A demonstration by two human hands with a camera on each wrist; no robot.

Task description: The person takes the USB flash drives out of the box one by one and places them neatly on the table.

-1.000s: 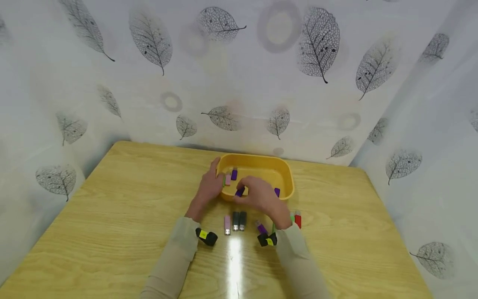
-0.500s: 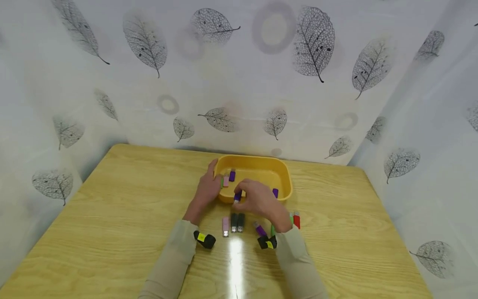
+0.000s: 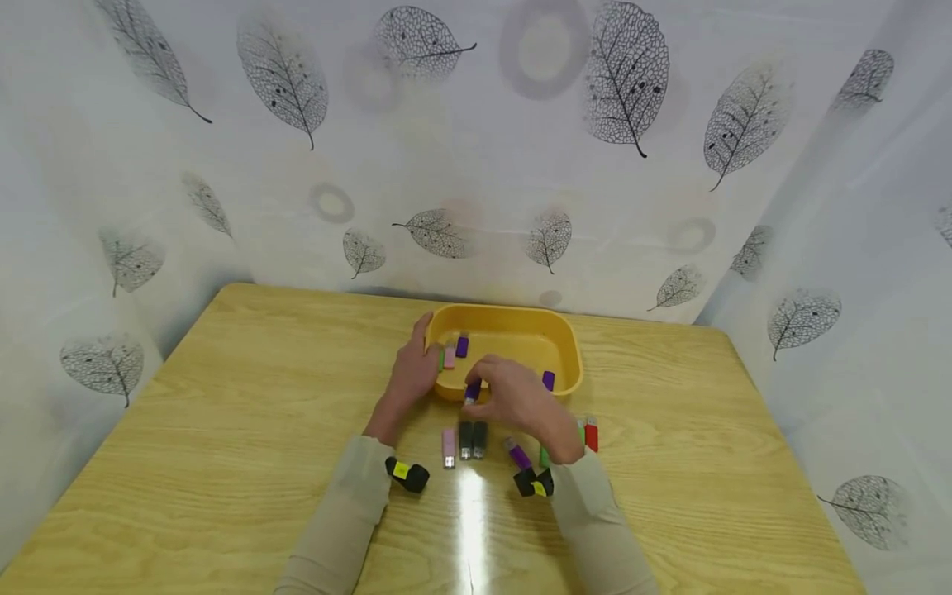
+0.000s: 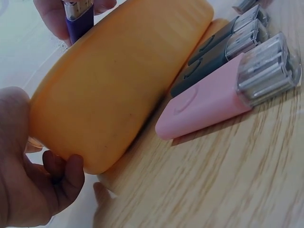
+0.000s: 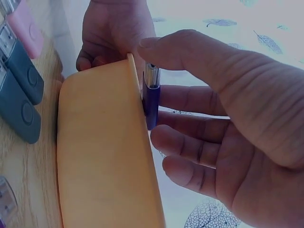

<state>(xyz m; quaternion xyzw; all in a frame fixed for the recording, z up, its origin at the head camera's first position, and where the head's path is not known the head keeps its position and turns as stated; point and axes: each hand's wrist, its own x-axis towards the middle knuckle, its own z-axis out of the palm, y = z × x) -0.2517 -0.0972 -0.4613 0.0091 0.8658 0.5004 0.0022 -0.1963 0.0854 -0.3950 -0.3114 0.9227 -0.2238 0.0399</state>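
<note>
My left hand (image 3: 411, 373) grips the left end of a yellow plastic bin (image 3: 513, 309); in the left wrist view its fingers (image 4: 66, 183) curl against the outer wall. With thumb and fingers, my right hand (image 3: 518, 397) holds a purple USB flash drive (image 5: 151, 107) at the bin's near rim. Its metal plug sits by the thumb (image 5: 175, 50). Inside the bin, at the left, lie a pink drive (image 3: 449, 357), a purple drive (image 3: 463, 345) and a green one (image 3: 441, 360) partly hidden. Another purple drive (image 3: 548, 380) shows at the right end.
In front of the bin lie a pink drive (image 3: 449, 446), two dark grey drives (image 4: 202, 71) and a purple drive (image 3: 518, 454). Green drives (image 3: 545, 457) and a red drive (image 3: 591, 436) lie by the right wrist. A leaf-patterned curtain (image 3: 446, 149) surrounds the wooden table (image 3: 283, 397).
The purple drive in my right hand has turned from slanted to more upright at the near rim, its plug end now showing. My left hand keeps its grip on the bin.
</note>
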